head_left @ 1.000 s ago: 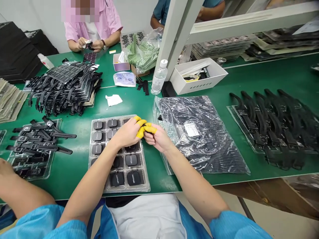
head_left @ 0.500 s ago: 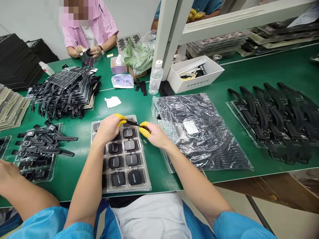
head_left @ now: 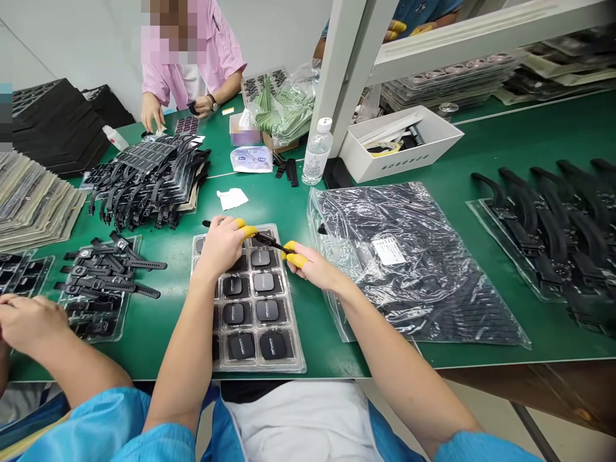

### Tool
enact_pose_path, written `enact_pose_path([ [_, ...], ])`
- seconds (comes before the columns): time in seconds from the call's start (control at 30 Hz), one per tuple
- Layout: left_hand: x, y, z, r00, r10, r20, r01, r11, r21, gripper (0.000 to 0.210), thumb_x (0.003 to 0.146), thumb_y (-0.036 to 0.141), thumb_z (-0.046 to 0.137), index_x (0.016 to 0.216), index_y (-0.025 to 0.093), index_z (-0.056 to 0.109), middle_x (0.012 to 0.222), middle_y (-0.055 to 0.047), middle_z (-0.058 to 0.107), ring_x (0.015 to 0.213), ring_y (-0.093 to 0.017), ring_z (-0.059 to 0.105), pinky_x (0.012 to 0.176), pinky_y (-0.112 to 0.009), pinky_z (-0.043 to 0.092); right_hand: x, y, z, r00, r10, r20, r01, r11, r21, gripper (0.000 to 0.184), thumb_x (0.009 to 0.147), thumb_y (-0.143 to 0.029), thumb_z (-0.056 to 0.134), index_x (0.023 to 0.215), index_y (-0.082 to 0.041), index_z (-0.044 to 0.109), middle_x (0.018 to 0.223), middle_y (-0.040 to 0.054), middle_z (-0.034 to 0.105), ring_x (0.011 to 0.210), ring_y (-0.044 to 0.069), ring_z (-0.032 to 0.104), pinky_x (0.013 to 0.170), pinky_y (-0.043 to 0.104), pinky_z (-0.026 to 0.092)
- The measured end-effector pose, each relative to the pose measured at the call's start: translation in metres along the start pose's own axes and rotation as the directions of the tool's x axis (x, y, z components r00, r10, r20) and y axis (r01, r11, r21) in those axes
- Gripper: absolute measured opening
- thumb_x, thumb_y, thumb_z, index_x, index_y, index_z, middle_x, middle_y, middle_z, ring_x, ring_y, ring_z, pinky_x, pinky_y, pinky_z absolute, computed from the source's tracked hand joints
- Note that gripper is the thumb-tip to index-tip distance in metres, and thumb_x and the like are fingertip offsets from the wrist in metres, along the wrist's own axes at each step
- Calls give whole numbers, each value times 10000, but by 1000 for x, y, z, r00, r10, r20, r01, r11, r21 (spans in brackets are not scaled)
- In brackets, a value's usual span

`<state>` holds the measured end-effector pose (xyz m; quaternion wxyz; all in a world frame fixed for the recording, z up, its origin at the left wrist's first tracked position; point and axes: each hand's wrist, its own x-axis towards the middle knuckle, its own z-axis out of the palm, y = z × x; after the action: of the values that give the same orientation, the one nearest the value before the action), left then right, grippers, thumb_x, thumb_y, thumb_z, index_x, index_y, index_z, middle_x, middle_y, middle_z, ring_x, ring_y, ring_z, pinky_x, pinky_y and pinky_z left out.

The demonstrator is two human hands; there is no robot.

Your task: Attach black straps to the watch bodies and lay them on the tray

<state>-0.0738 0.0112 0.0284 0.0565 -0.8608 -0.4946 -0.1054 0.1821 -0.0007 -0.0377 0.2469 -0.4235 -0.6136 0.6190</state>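
My left hand [head_left: 224,247] and my right hand [head_left: 310,262], both with yellow finger covers, pinch a black watch with its strap [head_left: 267,239] between them. It slants down to the right, and a strap end pokes out to the left of my left hand. Beneath lies a clear plastic tray [head_left: 299,350] with black square watch cases in its pockets, some bearing white lettering. My left hand and forearm hide part of its left side. Just right of my right hand is a clear bag of black straps [head_left: 399,282] with a white label.
A co-worker's hand [head_left: 33,324] is at left, near a tray of strapped watches [head_left: 103,282]. Watch stacks [head_left: 149,173], a water bottle [head_left: 317,154] and a white box [head_left: 402,144] stand behind. More strapped watches [head_left: 548,224] lie right. Another person sits across the table.
The view has shifted, so the scene sits further right. The watch has turned to a steeper slant between my hands. The co-worker's hand at left shows more fully.
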Motion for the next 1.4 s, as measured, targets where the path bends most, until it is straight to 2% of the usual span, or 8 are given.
enact_pose_path([
  [0.3, -1, -4, 1, 997, -51, -53, 51, 999, 7, 414, 944, 59, 490, 1160, 248, 788, 1000, -93, 735, 984, -288, 580, 1023, -505, 435, -2, -8, -4, 996, 47, 78, -58, 988, 142, 159, 928, -364, 496, 840, -234, 524, 630, -52, 461, 522, 126, 342, 511, 276, 281],
  [0.43, 0, -13, 3, 994, -105, -37, 103, 994, -32, 421, 932, 39, 469, 1181, 225, 752, 1020, -90, 718, 1032, -284, 570, 1106, -504, 399, 1, -2, -5, 996, -54, -71, 55, 998, 23, 240, 927, -379, 499, 745, -227, 534, 680, -13, 518, 572, 138, 410, 551, 290, 325],
  [0.57, 4, -18, 18, 983, -165, 76, 172, 978, -113, 346, 942, 35, 456, 1123, 197, 703, 982, -78, 695, 998, -266, 568, 1080, -470, 422, 8, 7, -3, 948, -86, -306, 45, 989, -138, 180, 943, -350, 494, 859, -233, 601, 650, -14, 553, 551, 166, 451, 542, 305, 324],
  [0.7, 10, -17, 27, 973, -200, 116, 208, 976, -62, 261, 1006, 147, 483, 1121, 215, 707, 1089, -115, 681, 1125, -312, 545, 1117, -527, 391, 12, 12, -6, 935, -18, -355, -96, 948, -302, 185, 980, -361, 491, 945, -241, 628, 669, 12, 629, 587, 212, 540, 566, 327, 369],
  [0.83, 9, -7, 13, 923, -373, 97, 371, 928, 38, 245, 1027, 274, 522, 1151, 164, 702, 1201, -179, 654, 1194, -356, 545, 1042, -514, 451, 13, 22, -17, 848, -212, -486, -102, 834, -542, 188, 978, -305, 479, 1003, -220, 644, 983, 127, 706, 905, 298, 653, 797, 413, 512],
  [0.97, -1, 2, -7, 851, -458, 258, 434, 889, 147, 279, 1023, 275, 506, 1121, 158, 740, 1150, -173, 696, 1146, -367, 605, 910, -492, 513, 11, 36, -35, 737, -397, -547, -154, 690, -707, 349, 906, -144, 489, 1228, -113, 619, 1340, 265, 590, 1320, 392, 516, 1117, 558, 444],
  [1.13, -4, 10, -12, 804, -493, 333, 430, 868, 249, 292, 987, 296, 586, 1186, 171, 760, 1226, -187, 701, 1216, -394, 599, 925, -503, 529, 8, 47, -51, 779, -309, -545, -321, 550, -771, 471, 822, -27, 480, 1267, -71, 629, 1588, 262, 433, 1524, 429, 310, 1198, 621, 373],
  [1.4, -8, -2, 3, 854, -465, 234, 428, 883, 192, 222, 952, 206, 549, 1067, 157, 732, 1122, -193, 720, 1097, -385, 630, 829, -488, 562, 5, 27, -53, 681, -463, -567, -176, 648, -741, 215, 892, -111, 516, 1016, -194, 670, 1433, 208, 582, 1335, 406, 467, 1079, 620, 450],
])
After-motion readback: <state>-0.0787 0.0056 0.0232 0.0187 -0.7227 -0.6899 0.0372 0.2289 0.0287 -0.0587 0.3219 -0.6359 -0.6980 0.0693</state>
